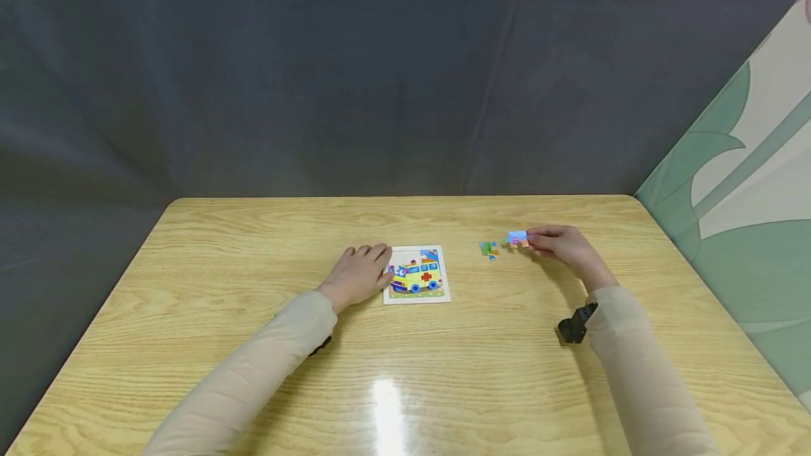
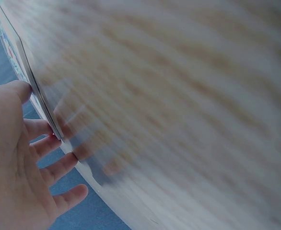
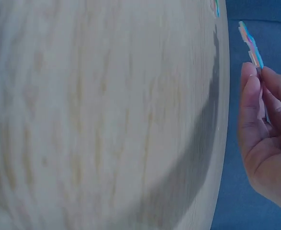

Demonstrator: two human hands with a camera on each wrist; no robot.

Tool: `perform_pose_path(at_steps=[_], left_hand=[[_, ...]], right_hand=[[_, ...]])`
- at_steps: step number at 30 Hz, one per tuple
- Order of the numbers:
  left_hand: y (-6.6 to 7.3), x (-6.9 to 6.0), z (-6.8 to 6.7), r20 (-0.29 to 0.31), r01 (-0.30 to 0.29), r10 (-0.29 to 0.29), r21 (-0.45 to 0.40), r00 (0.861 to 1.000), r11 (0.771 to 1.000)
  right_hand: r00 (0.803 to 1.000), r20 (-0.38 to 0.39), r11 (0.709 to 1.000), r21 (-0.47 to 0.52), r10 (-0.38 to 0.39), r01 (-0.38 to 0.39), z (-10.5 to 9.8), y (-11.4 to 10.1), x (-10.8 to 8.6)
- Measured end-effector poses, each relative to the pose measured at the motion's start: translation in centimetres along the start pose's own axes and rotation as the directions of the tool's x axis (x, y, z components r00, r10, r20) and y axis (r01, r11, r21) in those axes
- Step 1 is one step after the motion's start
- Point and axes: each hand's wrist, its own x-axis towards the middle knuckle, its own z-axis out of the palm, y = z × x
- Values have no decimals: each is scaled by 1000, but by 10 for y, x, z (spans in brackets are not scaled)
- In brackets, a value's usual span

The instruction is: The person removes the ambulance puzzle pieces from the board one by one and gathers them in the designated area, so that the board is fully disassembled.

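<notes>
A square jigsaw puzzle (image 1: 415, 277) in a white frame shows a yellow ambulance with a red cross; pale backing is visible in its upper left. My left hand (image 1: 360, 274) rests along the frame's left edge, thumb over the side and fingers fairly straight near the top corner. In the left wrist view the thumb and fingertips of that hand (image 2: 28, 143) touch the board's edge. To the right, my right hand (image 1: 566, 248) pinches a blue and pink puzzle piece (image 1: 517, 238) between thumb and fingers. The right wrist view shows this piece (image 3: 251, 45) raised off the table.
A loose green puzzle piece (image 1: 488, 248) lies on the wooden table (image 1: 481, 357), left of my right hand. Dark cloth (image 1: 380, 76) hangs behind the table's far edge, and a painted wall (image 1: 754, 224) stands at the right.
</notes>
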Motion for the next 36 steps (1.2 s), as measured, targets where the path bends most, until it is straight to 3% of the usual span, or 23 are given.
perform_pose_path(at_steps=[21, 36], left_hand=[[-1, 1, 1, 10, -3, 3, 12, 1000, 1000], [-1, 1, 0, 2, -4, 4, 0, 1000, 1000]], right_hand=[[995, 29, 995, -7, 96, -95, -8, 12, -2], [997, -45, 992, -110, 55, -59, -9, 14, -3]])
